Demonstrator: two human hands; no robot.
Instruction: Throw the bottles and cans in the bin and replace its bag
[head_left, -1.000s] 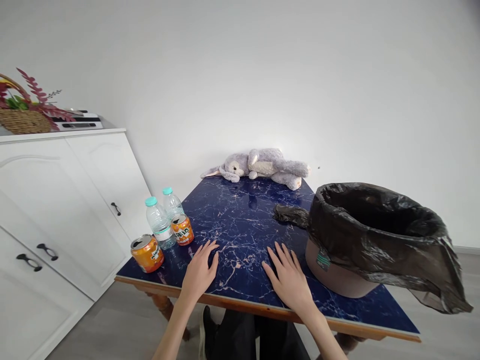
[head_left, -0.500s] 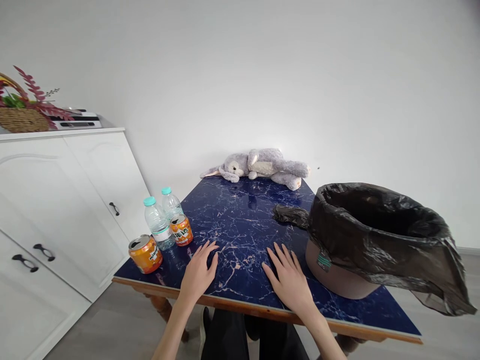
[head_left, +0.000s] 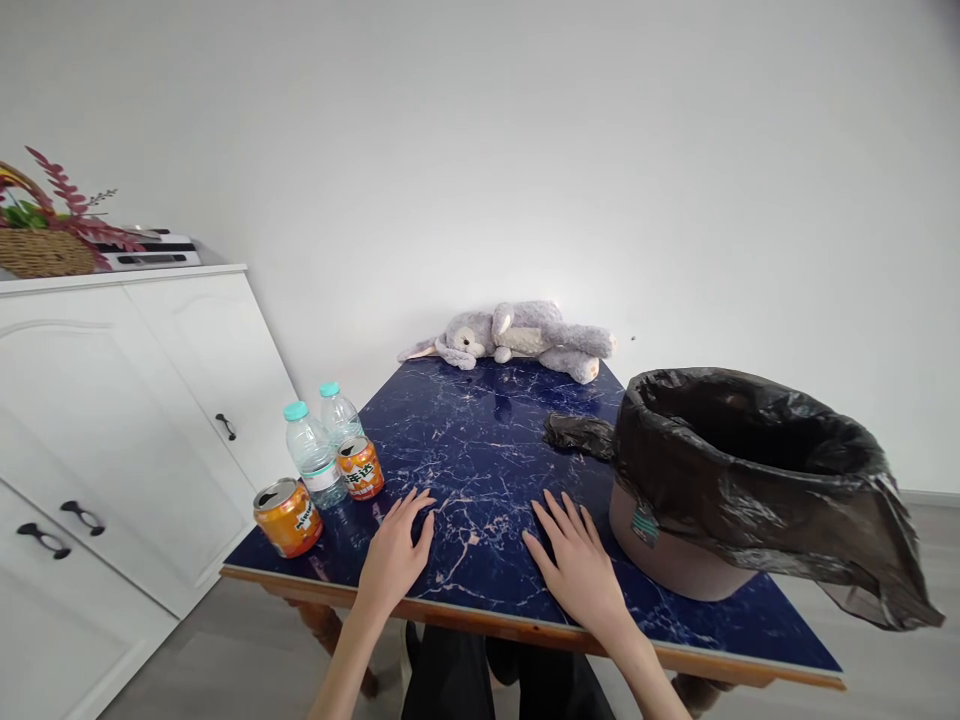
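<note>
My left hand lies on the dark blue marbled table, its fingers stretched out and holding nothing. My right hand rests flat on the same surface with the fingers spread, also holding nothing. To the left of my left hand stand an orange drink can and, nearer the front edge, a second orange can. Behind them are a clear plastic bottle with a turquoise cap and another such bottle. Right of my right hand stands a trash bin lined with a black plastic bag.
A grey plush rabbit lies on its side at the table's far end, by the white wall. Part of a black bag sticks out left of the bin. At left stands a white cabinet bearing a wicker basket with plants.
The view has tilted up very slightly, so most things sit a little lower in the picture. Both hands stay on the table, and no object has been moved.
</note>
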